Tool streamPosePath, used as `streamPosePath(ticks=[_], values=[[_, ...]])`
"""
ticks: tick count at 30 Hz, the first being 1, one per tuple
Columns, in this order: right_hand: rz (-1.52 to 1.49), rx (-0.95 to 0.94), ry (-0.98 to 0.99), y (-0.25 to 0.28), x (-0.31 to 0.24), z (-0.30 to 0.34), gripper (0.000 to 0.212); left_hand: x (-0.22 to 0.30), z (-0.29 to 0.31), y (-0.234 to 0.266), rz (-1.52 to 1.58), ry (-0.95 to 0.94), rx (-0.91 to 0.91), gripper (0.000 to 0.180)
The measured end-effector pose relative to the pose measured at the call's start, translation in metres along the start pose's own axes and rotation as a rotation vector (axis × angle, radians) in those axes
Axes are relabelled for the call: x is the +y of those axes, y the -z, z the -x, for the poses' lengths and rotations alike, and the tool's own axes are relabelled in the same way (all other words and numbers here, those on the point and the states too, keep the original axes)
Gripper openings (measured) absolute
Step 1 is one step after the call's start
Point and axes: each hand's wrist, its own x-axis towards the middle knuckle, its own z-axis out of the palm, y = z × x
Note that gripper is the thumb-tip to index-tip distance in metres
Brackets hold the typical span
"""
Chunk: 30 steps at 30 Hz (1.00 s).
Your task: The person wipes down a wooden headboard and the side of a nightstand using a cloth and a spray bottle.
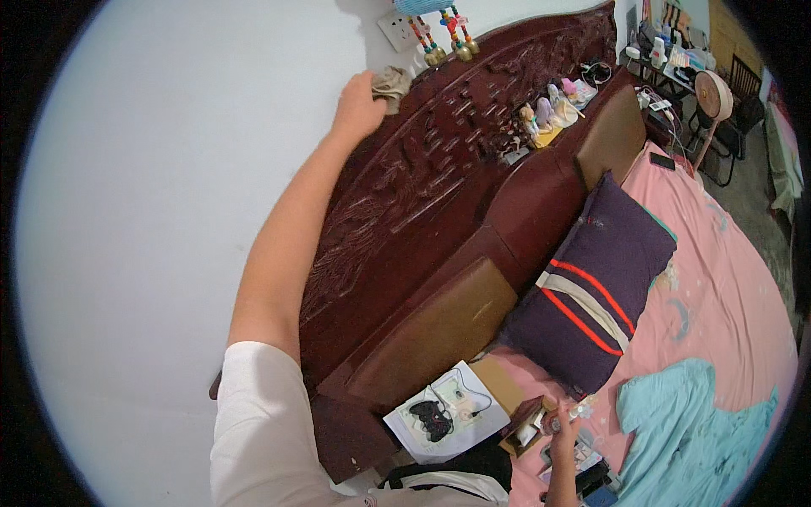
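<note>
From my remote station I record, nearest first, a black game controller (432, 420) with a cable on a white box (475, 429). To its right, the right hand (563, 420) is among small items beside a small open box (514, 441) on the pink sheet (726, 262); I cannot tell whether its fingers are clamped on anything. A light blue cloth (697, 414) lies rumpled on the sheet, with a dark striped pillow (612, 232) beyond, next to the headboard (456, 127). The left hand (361, 106), arm extended, is clamped on a grey-brown rag (392, 84) at the headboard's upper edge, next to the white wall (169, 211). Just beyond the rag hang beaded strings with bells (461, 49). Figurines (545, 114) stand on the headboard's ledge. Farthest off I note a pink fan (714, 95) near a cluttered bench (676, 74).
</note>
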Motion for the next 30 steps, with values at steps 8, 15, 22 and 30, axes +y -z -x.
streamPosePath(ticks=[8,15,22,30], values=[[0.028,-0.021,-0.107,0.013,0.003,0.001,0.032,0.026,-0.034,-0.002,-0.266,-0.076,-0.152,0.053],[0.018,0.025,-0.046,0.025,-0.002,0.009,0.024,0.035,-0.058,-0.034,-0.361,-0.039,-0.186,0.048],[0.057,0.005,0.056,-0.012,-0.032,0.016,0.028,0.022,-0.056,-0.041,-0.377,-0.097,-0.145,0.042],[0.149,0.010,0.114,-0.014,-0.018,0.004,0.031,0.007,-0.012,-0.010,-0.359,-0.036,-0.209,0.035]])
